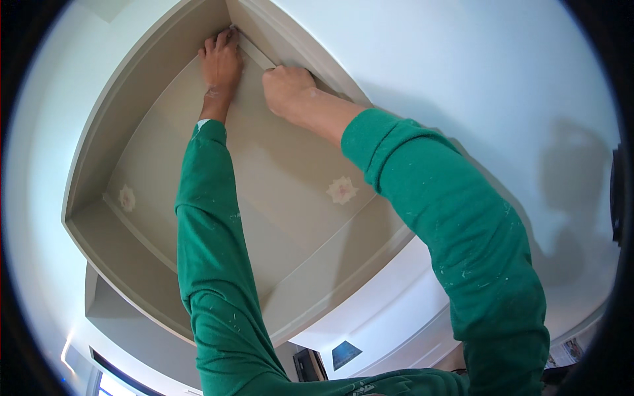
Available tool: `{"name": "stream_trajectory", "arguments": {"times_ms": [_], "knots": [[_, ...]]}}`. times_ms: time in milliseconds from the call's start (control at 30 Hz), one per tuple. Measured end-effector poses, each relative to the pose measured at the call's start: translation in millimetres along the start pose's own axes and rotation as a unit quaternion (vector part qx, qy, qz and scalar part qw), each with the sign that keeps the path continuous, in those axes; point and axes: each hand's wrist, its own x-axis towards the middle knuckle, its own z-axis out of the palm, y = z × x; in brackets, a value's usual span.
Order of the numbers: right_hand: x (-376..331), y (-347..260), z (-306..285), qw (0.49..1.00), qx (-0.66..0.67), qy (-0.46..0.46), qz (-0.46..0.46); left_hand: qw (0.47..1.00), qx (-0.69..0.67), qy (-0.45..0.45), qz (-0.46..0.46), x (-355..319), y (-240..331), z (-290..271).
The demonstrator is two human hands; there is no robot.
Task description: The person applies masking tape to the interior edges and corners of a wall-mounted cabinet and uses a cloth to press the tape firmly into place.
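Both my arms reach up in green sleeves, flecked with white, into a beige recess (pixel 277 145). A narrow pale strip (pixel 256 54) runs along its inner edge, from the far corner toward my right hand. My left hand (pixel 221 66) is at that corner, its fingers bent and pressed together at the strip's end; a small dark bit shows at the fingertips, too small to name. My right hand (pixel 288 89) is closed in a fist at the strip's other visible end, against the recess's right side. Its fingers are mostly hidden behind the back of the hand.
Raised walls (pixel 112 112) frame the recess. Two rough whitish patches, one on the right (pixel 341 190) and one on the left (pixel 127 197), mark its inner surface. Smooth white surface (pixel 502 86) spreads to the right. A dark object (pixel 617 195) stands at the right rim.
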Motion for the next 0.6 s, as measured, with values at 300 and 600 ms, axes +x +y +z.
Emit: {"name": "stream_trajectory", "arguments": {"times_ms": [300, 600], "knots": [[0, -1, -3, 1.0, 0.005, 0.005, -0.004, 1.0, -0.001, -0.008, -0.001, 4, -2, -4], [-1, -2, -6, 1.0, 0.0, -0.002, 0.001, 0.999, 0.021, -0.027, -0.007, 6, 1, -8]]}}
